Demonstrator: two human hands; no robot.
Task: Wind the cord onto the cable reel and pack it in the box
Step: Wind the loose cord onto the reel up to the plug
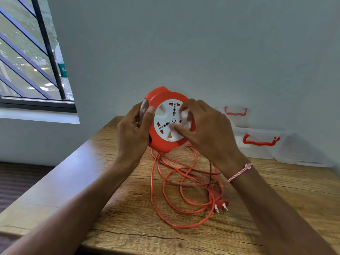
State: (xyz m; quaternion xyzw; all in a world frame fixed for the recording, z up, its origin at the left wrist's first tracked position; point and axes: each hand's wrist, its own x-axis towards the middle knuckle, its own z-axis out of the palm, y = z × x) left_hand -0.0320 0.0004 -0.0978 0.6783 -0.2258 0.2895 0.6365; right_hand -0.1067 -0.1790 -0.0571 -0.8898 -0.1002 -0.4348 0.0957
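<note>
Reel status, mid-job: the orange cable reel (166, 126) is held up off the table (117, 214), white socket face toward the camera, roughly dead centre of the view. The left hand (132, 131) grips its rim at 9 o'clock, thumb laid over the front edge and fingers wrapped round the back. The right hand (207, 129) comes in from 3 o'clock with its fingers curled on the white disc, pinching a raised white nub there. It covers a good chunk of the right side of the face.

Most of the cord (176, 197) isn't on the reel. It drops out at the reel's 6 o'clock and lies in loose, overlapping loops on the wood right under the hands. The plug (221, 204) sits at about 4 o'clock of that pile, both pins pointing toward the camera.

The clear box (261, 150) with a red handle sits at 3 o'clock of the reel, against the wall and well apart from the cord. A second red handle shows behind it — lid or another box, can't tell. A barred window (31, 57) is up at 10 o'clock, and there's a pink-and-white bracelet (240, 173) on the right wrist.
</note>
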